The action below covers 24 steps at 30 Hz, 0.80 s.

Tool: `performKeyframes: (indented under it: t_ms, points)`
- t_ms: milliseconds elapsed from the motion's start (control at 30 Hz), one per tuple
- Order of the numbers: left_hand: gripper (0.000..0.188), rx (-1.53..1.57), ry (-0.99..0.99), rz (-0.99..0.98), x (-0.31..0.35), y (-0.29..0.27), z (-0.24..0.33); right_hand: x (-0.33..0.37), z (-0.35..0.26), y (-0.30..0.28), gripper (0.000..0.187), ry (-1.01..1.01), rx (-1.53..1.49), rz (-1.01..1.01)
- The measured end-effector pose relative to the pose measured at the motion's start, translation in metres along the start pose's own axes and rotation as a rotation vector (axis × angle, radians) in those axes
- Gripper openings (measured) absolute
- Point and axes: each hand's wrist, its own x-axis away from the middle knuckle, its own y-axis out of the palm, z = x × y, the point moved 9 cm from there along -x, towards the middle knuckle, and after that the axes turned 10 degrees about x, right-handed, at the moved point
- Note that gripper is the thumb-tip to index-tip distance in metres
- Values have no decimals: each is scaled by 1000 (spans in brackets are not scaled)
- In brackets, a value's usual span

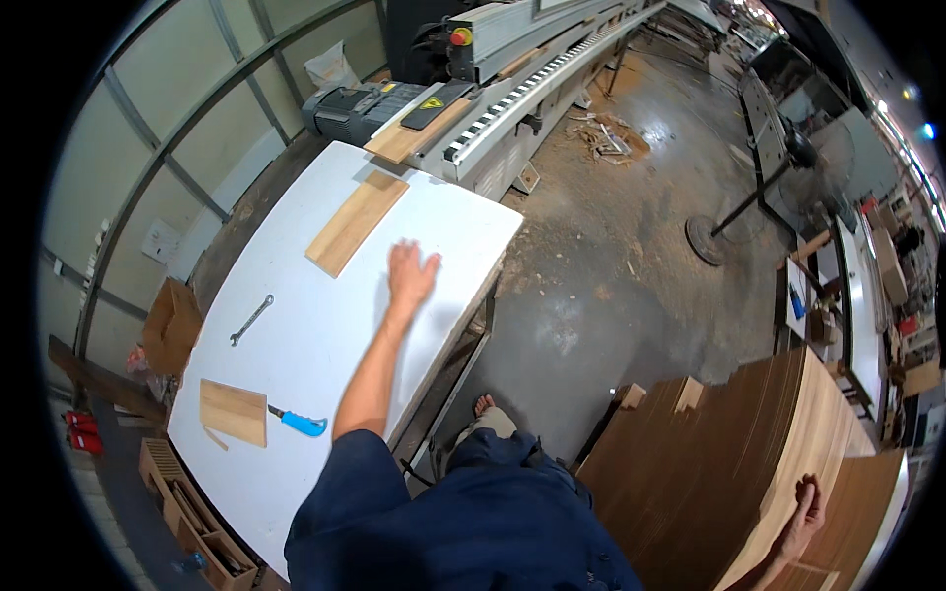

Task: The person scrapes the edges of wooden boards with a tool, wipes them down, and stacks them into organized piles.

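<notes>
Over a white-topped table [325, 369], my left hand [411, 276] is open, fingers spread and nothing in it. Just beyond it lies a short wooden board [357, 224], a small gap away from the fingers. My right hand [808, 517] is low at the far right, over the pale top face of a tall stack of wooden panels [705, 448]. Its fingers are curled together, and what they hold, if anything, cannot be made out. On the table's left part are a wrench [252, 320], a smaller wooden piece [233, 412] and a blue-handled tool [303, 424], its dark end against that piece.
A long machine with a conveyor track [532, 94] and a motor [345, 113] adjoins the table's far end, a board [414, 133] lying on it. A pedestal fan [709, 241] stands to the right. Cardboard box [172, 325] and wooden crate [192, 517] sit left. Sawdust and scraps [609, 138] litter the floor.
</notes>
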Motion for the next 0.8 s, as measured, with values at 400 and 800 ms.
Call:
performKeyframes:
  t_ms: [400, 800]
  points:
    - [78, -454, -413, 35, -73, -62, -175, -75, -188, 378, 25, -266, 201, -596]
    - [73, -313, -230, 12, -21, -41, -105, 26, -432, 859, 40, -3, -582, -1465]
